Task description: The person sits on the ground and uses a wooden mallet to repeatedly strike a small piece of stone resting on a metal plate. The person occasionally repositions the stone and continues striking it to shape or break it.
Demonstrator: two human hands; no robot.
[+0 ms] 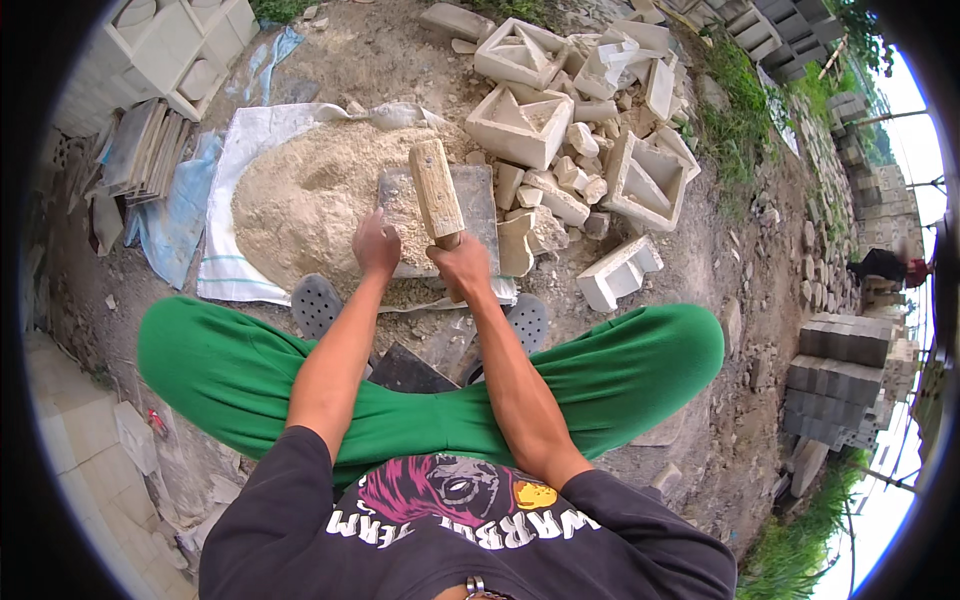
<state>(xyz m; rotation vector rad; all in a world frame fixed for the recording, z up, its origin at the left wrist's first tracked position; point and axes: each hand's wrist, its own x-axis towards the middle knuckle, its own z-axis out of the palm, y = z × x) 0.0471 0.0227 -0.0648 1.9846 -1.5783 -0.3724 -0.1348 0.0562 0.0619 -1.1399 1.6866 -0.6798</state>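
Observation:
A wooden mallet (436, 188) with a blocky, worn head is in my right hand (462, 268), whose fingers wrap round its handle. The mallet head is over a flat grey slab (482, 205) strewn with pale crumbs. My left hand (376, 246) is at the slab's left edge, beside a heap of pale crushed material (290, 190). Its fingers look curled together, and whatever may be in them is hidden. The heap lies on a white woven sack (222, 262) spread on the ground, and the slab covers part of it.
Broken pale moulded blocks (520, 125) and rubble lie beyond the slab to the right. A single block piece (620, 272) sits nearer. Thin boards (145, 150) and blue plastic sheeting (178, 215) are at left. Stacked grey blocks (835, 375) stand far right. My grey clogs (318, 305) flank the slab's near side.

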